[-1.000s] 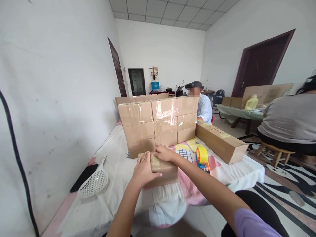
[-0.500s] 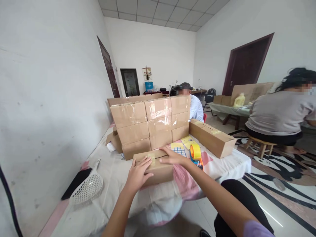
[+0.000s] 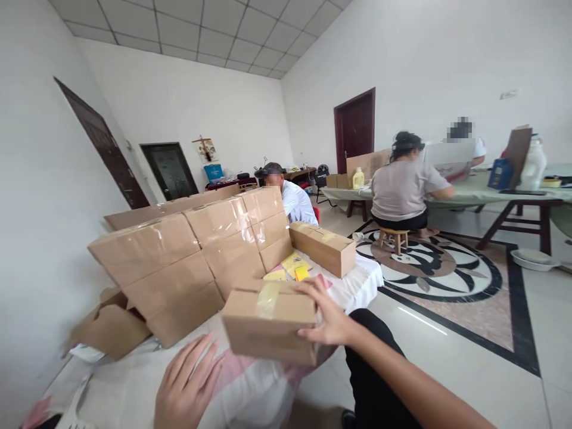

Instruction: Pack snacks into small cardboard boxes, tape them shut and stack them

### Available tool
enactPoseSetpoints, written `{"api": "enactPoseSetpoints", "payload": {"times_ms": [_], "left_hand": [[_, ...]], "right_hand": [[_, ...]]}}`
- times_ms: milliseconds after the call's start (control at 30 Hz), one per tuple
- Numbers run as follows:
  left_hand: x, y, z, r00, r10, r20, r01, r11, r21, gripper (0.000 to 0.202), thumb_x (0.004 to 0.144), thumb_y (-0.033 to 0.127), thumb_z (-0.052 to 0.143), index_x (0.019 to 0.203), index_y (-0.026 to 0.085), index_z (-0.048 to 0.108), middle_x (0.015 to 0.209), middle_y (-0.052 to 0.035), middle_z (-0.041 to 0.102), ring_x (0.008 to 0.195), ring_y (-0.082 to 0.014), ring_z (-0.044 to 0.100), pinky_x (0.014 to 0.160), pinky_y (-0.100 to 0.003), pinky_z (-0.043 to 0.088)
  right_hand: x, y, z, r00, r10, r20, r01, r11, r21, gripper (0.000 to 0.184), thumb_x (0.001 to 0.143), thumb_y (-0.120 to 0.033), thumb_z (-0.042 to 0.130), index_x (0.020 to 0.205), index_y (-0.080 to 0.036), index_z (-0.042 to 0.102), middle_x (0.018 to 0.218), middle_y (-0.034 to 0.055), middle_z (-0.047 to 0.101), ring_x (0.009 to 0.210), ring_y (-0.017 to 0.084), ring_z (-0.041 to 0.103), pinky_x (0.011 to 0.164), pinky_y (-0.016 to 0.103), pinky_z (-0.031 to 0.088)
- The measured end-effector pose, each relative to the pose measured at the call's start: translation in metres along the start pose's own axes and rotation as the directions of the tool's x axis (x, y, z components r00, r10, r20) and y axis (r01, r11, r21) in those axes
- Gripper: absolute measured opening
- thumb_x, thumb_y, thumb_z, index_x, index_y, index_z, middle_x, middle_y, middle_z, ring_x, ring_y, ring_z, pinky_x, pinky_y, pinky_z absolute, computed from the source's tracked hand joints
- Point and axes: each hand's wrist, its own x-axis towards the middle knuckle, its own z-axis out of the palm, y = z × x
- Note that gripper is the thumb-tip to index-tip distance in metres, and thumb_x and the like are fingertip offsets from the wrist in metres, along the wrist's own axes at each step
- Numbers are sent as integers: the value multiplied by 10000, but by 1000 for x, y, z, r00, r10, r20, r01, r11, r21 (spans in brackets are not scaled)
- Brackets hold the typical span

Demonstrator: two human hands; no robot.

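Observation:
A closed cardboard box [image 3: 272, 325] with clear tape across its top is raised off the tablecloth. My right hand [image 3: 322, 316] grips its right end, fingers over the top and thumb on the front side. To the left of the box, apart from it, my left hand [image 3: 190, 375] is above the cloth with its fingers extended and nothing in it. Behind both hands stands a stack of taped boxes [image 3: 174, 262]. Yellow sheets [image 3: 290, 264] lie on the cloth behind the held box, with a piece of something yellow-orange [image 3: 301, 273] showing beside them.
A long taped box [image 3: 324, 247] lies at the table's right edge. An opened carton [image 3: 111, 330] sits left of the stack. At the lower left is part of a white scoop [image 3: 75, 405]. One person [image 3: 298, 199] sits behind the stack; another [image 3: 400, 187] sits on a stool at the right.
My right hand has moved to the box's end and lifted it. My left hand has come off the box, toward the lower left. The view has turned right.

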Motion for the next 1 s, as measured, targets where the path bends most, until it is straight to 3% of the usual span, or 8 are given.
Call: {"api": "enactPoseSetpoints", "payload": {"times_ms": [67, 167, 300, 400, 500, 600, 867, 1000], "left_hand": [[1, -3, 2, 999, 34, -6, -34, 999, 10, 322, 870, 159, 703, 1190, 201, 700, 1183, -120, 770, 1113, -303, 702, 988, -452, 504], [-2, -10, 11, 997, 73, 23, -73, 997, -1, 270, 893, 162, 654, 1148, 230, 712, 1173, -111, 773, 1077, -294, 715, 927, -440, 520], [-10, -12, 29, 990, 130, 61, -129, 991, -30, 273, 894, 141, 614, 1123, 243, 725, 1190, -108, 768, 1114, -282, 709, 926, -412, 523], [-11, -4, 42, 976, 195, 101, -191, 981, -40, 265, 900, 125, 594, 1088, 229, 748, 1208, -110, 764, 1112, -267, 711, 947, -392, 513], [-6, 6, 53, 968, 226, 113, -221, 974, -53, 255, 919, 127, 560, 1035, 212, 770, 1178, -121, 773, 1093, -262, 714, 947, -384, 505], [-1, 14, 63, 970, 226, 90, -219, 972, -82, 266, 938, 143, 529, 996, 207, 780, 1129, -122, 787, 1065, -242, 714, 929, -357, 503], [-15, 8, 93, 942, 297, 155, -292, 955, -55, 262, 926, 180, 545, 1037, 226, 777, 1186, -90, 776, 1084, -221, 698, 927, -335, 496], [-23, -2, 101, 962, 222, 160, -222, 975, -22, 255, 921, 266, 570, 1083, 253, 766, 1194, -67, 773, 1044, -213, 711, 904, -321, 493]], "right_hand": [[-22, 4, -55, 983, 31, -182, -56, 990, -133, 794, 737, -466, 777, 1427, -246, 451, 1434, 152, 360, 1403, 381, 378, 1144, 542, 398], [-58, 20, -130, 906, 45, -421, -218, 902, -372, 754, 768, -484, 756, 1420, -259, 451, 1444, 158, 360, 1400, 390, 381, 1055, 504, 491], [-102, 57, -185, 823, 110, -557, -418, 780, -465, 740, 786, -509, 726, 1421, -257, 444, 1420, 162, 373, 1337, 384, 441, 853, 415, 586], [-119, 89, -188, 817, 166, -553, -478, 731, -487, 731, 789, -532, 712, 1412, -259, 441, 1402, 160, 374, 1330, 397, 445, 908, 468, 571], [-122, 117, -173, 828, 195, -525, -497, 689, -528, 726, 777, -521, 711, 1391, -247, 438, 1414, 167, 348, 1372, 426, 403, 1075, 577, 461], [-113, 142, -158, 820, 198, -537, -505, 693, -515, 732, 783, -510, 691, 1398, -236, 405, 1424, 172, 324, 1394, 426, 374, 1130, 589, 405], [-41, 196, -142, 805, 282, -522, -547, 695, -467, 818, 781, -562, 678, 1444, -204, 359, 1514, 227, 266, 1428, 451, 335, 1128, 606, 378], [2, 214, -135, 803, 356, -478, -567, 705, -426, 943, 789, -568, 680, 1520, -142, 264, 1609, 281, 128, 1520, 470, 182, 1187, 607, 274]]}}
